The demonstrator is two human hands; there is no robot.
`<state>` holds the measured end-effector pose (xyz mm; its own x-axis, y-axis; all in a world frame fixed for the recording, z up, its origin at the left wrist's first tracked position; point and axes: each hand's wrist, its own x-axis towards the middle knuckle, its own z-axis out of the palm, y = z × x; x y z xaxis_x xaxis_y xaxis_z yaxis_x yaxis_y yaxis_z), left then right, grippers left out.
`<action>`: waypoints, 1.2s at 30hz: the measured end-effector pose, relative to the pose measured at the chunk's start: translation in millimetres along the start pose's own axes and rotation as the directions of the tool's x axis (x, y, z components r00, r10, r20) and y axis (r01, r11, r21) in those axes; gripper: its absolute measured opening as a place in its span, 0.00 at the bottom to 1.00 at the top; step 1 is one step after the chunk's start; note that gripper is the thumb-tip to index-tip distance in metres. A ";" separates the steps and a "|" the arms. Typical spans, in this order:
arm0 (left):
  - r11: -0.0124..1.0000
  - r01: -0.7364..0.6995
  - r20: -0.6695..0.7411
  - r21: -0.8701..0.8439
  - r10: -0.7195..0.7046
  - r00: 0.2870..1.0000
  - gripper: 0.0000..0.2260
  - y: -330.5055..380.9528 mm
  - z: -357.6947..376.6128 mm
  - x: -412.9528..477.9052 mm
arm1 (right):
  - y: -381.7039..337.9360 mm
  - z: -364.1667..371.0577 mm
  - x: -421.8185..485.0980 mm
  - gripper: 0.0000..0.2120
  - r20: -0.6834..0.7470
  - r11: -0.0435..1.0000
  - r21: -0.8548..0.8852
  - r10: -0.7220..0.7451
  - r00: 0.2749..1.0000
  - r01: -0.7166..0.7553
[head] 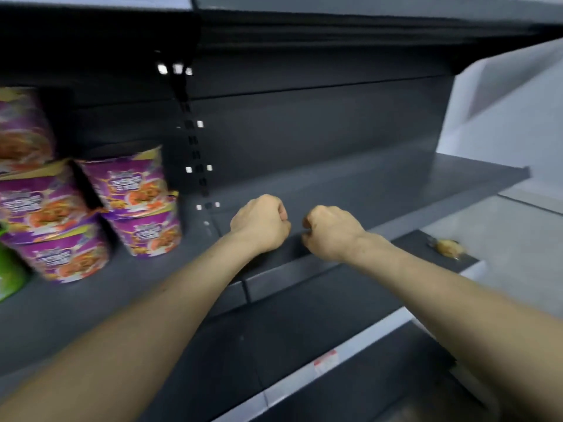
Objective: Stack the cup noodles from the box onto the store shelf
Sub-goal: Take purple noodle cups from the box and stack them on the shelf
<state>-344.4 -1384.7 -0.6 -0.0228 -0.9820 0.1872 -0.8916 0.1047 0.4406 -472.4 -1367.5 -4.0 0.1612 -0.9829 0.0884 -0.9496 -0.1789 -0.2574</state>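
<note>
Your left hand [259,223] and right hand [332,233] are curled into fists, apparently empty, over the shelf [335,184] lip. The purple cup noodles [146,236] stand stacked at left, likely so rows fill rightward. The box is unseen.
</note>
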 end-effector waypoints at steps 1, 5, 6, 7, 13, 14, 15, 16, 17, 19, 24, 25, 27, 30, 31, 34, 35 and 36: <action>1.000 -0.029 0.022 -0.003 0.029 0.999 0.04 15.3 8.8 -0.4 | 15.6 -3.2 -6.5 0.05 -0.004 0.999 -0.015 0.028 1.000 -0.028; 0.993 -0.119 0.099 0.000 0.119 0.988 0.03 80.1 45.2 -6.5 | 75.1 -14.2 -36.5 0.14 -0.023 0.988 -0.055 0.145 0.989 -0.146; 0.990 -0.142 0.116 0.004 0.141 0.983 0.02 96.4 54.8 -9.2 | 89.9 -17.5 -45.4 0.13 -0.024 0.984 -0.060 0.168 0.986 -0.169; 0.986 -0.164 0.132 0.007 0.162 0.978 0.02 112.6 64.3 -12.5 | 105.4 -21.3 -54.8 0.10 -0.026 0.979 -0.065 0.190 0.981 -0.192; 0.960 -0.279 0.264 -0.016 0.273 0.925 0.04 210.4 126.8 -44.4 | 209.5 -39.8 -117.0 0.11 0.015 0.942 -0.101 0.322 0.947 -0.319; 0.953 -0.303 0.284 -0.018 0.295 0.912 0.04 226.9 137.5 -51.2 | 227.7 -41.4 -127.2 0.09 0.024 0.934 -0.113 0.345 0.938 -0.340; 0.945 -0.326 0.307 -0.024 0.317 0.897 0.04 243.5 148.2 -58.3 | 245.3 -43.7 -139.3 0.07 0.028 0.925 -0.119 0.367 0.930 -0.361; 0.938 -0.346 0.334 -0.033 0.336 0.880 0.03 259.5 159.6 -65.0 | 262.5 -46.4 -152.3 0.05 0.032 0.916 -0.118 0.390 0.920 -0.384; 0.931 -0.363 0.363 -0.045 0.354 0.862 0.03 275.2 171.5 -71.7 | 279.0 -49.5 -166.0 0.05 0.038 0.908 -0.109 0.411 0.911 -0.406; 0.919 -0.388 0.417 -0.075 0.382 0.825 0.07 304.5 195.5 -85.3 | 309.2 -53.5 -192.2 0.05 0.060 0.890 -0.090 0.452 0.890 -0.446; 0.894 -0.433 0.539 -0.119 0.424 0.728 0.09 368.3 256.7 -125.7 | 383.0 -47.8 -248.6 0.07 0.129 0.813 -0.065 0.583 0.803 -0.579; 0.890 -0.438 0.553 -0.123 0.428 0.715 0.07 374.8 266.4 -131.3 | 393.3 -45.6 -257.1 0.09 0.142 0.799 -0.063 0.600 0.787 -0.598; 0.883 -0.448 0.587 -0.140 0.438 0.681 0.06 391.2 290.3 -144.7 | 417.3 -43.4 -279.2 0.12 0.172 0.765 -0.076 0.642 0.747 -0.640; 0.872 -0.466 0.636 -0.151 0.446 0.630 0.10 414.7 328.2 -164.2 | 456.6 -38.7 -313.3 0.12 0.202 0.716 -0.086 0.693 0.692 -0.693; 0.870 -0.468 0.651 -0.154 0.446 0.614 0.12 421.0 339.4 -170.5 | 468.4 -35.0 -324.4 0.13 0.216 0.705 -0.093 0.704 0.677 -0.703; 0.859 -0.494 0.704 -0.136 0.435 0.562 0.13 437.7 373.6 -189.5 | 502.2 -18.8 -360.5 0.12 0.304 0.656 -0.124 0.739 0.601 -0.744; 0.851 -0.508 0.718 -0.130 0.434 0.544 0.13 438.6 381.0 -193.5 | 508.8 -11.1 -369.2 0.11 0.331 0.644 -0.139 0.746 0.578 -0.752; 0.840 -0.527 0.735 -0.130 0.438 0.518 0.15 442.5 390.2 -200.1 | 516.4 -3.5 -380.1 0.11 0.351 0.630 -0.157 0.755 0.553 -0.761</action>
<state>-910.8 -1203.1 -185.8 -0.7348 -0.5780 -0.3548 -0.6782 0.6257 0.3853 -1024.9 -1086.2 -167.2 -0.5337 -0.6938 -0.4836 -0.7631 0.6415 -0.0782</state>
